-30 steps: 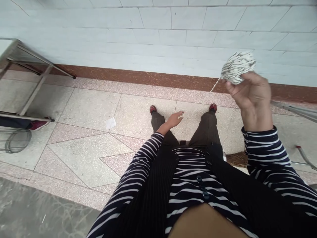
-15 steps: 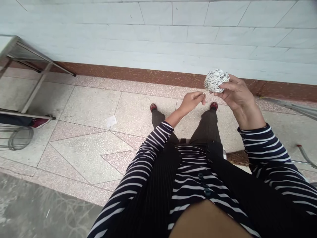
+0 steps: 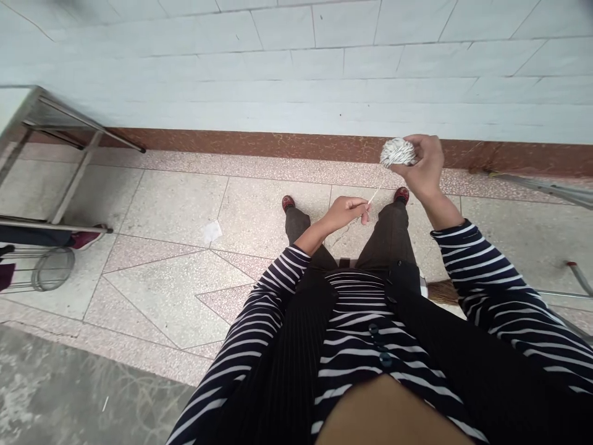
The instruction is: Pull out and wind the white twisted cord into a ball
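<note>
Speckled terrazzo floor [image 3: 152, 303] in cream and pink carries a white paper scrap [image 3: 213, 232], a metal-framed table [image 3: 16, 102] and red shoes [image 3: 288, 203]; a white sliver [image 3: 105, 403] lies on grey flooring [image 3: 55, 377].

A white scrap [image 3: 212, 232] lies on the floor [image 3: 259, 210], apart from a metal-framed table [image 3: 13, 105].

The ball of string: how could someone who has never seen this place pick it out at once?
Find the pale tiled wall across the top, then the brown strip along its foot. Against that strip, the right hand holds the ball of string: alone among its neighbours, a roundish white bundle with dark flecks, its thin strand reaching the left hand.
</note>
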### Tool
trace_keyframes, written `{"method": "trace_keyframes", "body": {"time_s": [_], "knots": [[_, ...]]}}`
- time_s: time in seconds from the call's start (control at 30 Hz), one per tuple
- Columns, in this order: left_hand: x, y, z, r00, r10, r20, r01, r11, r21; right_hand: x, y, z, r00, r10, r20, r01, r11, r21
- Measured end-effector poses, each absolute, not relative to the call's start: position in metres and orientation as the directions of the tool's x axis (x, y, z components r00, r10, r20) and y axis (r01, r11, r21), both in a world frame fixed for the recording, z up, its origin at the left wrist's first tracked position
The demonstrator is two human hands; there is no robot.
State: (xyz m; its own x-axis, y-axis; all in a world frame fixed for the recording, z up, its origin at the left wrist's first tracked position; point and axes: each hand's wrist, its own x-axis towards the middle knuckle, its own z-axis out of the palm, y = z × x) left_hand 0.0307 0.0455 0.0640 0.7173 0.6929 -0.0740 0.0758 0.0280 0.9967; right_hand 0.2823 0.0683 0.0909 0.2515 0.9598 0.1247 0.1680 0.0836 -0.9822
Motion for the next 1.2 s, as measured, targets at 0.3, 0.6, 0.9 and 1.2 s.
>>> {"method": "trace_keyframes", "body": {"time_s": [0.3,0.6,0.9,1.2], "knots": [[0.019,0.079,0.089,0.689,0.72,-0.084,0.358,-0.238,0.903,0.265,0.034,0.052,-0.14,0.988,-0.062,0.533,0.023,-0.846],[0.021,0.083,0.075,0.74,0.667,0.087,0.323,-0.465,0.824,0.26,0.002,0.074,-0.317,0.901,-0.297,-0.125,-0.35,-0.928],[0.025,0.07,0.042,0.673,0.737,-0.066,0.311,-0.201,0.929,0.264,0.005,0.098,-0.141,0.961,-0.236,-0.339,-0.271,-0.901],[0.02,0.073,0.022,0.649,0.754,-0.102,0.215,-0.053,0.975,0.287,0.032,0.155,0.155,0.986,-0.067,-0.438,0.008,-0.899]]}}
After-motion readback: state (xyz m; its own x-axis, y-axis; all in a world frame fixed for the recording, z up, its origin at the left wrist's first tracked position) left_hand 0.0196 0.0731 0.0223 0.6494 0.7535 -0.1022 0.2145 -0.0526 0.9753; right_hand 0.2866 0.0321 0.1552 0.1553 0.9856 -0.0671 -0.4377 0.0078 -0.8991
